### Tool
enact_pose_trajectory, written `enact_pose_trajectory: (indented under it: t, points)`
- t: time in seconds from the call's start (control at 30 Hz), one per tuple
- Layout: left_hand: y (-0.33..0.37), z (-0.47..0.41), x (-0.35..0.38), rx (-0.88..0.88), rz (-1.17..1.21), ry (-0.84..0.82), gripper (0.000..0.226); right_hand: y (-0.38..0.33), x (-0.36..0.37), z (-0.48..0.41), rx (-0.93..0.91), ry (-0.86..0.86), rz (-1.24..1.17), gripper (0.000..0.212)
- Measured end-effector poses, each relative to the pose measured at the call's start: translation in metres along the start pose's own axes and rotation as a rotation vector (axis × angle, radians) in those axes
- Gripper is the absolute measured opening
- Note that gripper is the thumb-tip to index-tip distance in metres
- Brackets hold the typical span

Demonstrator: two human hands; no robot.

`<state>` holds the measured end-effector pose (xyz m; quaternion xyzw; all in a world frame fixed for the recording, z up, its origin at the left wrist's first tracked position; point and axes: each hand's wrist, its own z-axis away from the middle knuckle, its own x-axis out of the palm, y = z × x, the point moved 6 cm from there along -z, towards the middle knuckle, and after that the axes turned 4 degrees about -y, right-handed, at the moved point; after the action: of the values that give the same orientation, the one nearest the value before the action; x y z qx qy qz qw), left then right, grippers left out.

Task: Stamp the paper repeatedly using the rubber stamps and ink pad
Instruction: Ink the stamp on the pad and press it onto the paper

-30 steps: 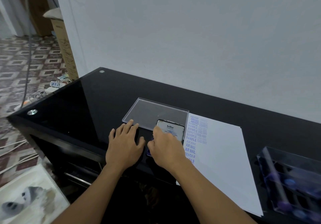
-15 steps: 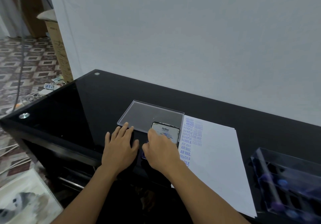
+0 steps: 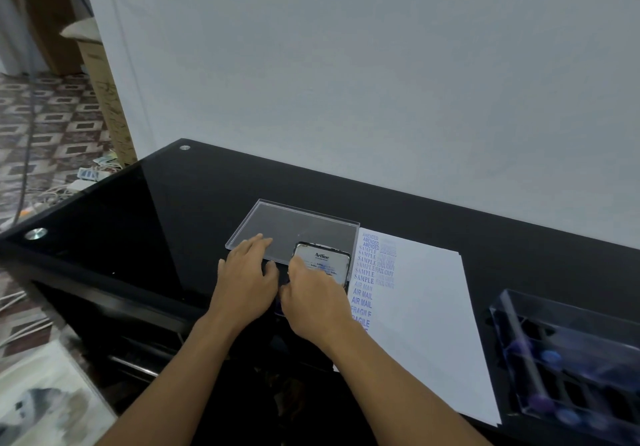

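The ink pad (image 3: 323, 261) stands with its silver "Artline" lid raised, just left of the white paper (image 3: 426, 310). Blue stamped words run down the paper's left edge. My right hand (image 3: 311, 303) curls down over the pad's base and grips a rubber stamp (image 3: 279, 308). Only a dark blue bit of the stamp shows under the thumb. My left hand (image 3: 244, 283) lies flat on the black table (image 3: 166, 210) beside the pad, its fingertips touching the edge of a clear acrylic lid (image 3: 294, 224).
A clear plastic box (image 3: 568, 352) with several purple-knobbed stamps sits at the right, past the paper. The table's front edge runs just below my wrists. A white wall stands close behind the table, and cables lie on the patterned floor to the left.
Both hands stay at the ink pad. My left fingertips have crept slightly forward onto the clear lid's edge, and the view has shifted a little.
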<state>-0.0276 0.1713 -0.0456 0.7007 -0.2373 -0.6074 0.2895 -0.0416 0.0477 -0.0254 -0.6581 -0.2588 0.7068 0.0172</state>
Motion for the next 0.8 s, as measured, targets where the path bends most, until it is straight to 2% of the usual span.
enact_pose_trajectory:
  t: [0.2,0.37,0.5,0.8]
  points:
    - [0.023,-0.002,-0.010,0.058,0.113,0.042,0.047,0.006,-0.006,0.005,0.033,-0.039,-0.070,0.014]
    - [0.049,-0.004,-0.013,0.119,0.156,0.049,0.045,0.033,-0.037,0.011,0.147,0.091,-0.206,0.014]
    - [0.071,-0.008,0.000,0.196,0.071,-0.044,0.046,0.062,-0.062,0.015,0.219,0.095,-0.263,0.014]
    - [0.128,-0.023,0.046,0.333,-0.259,-0.335,0.048,0.130,-0.100,0.013,0.350,-0.051,-0.167,0.015]
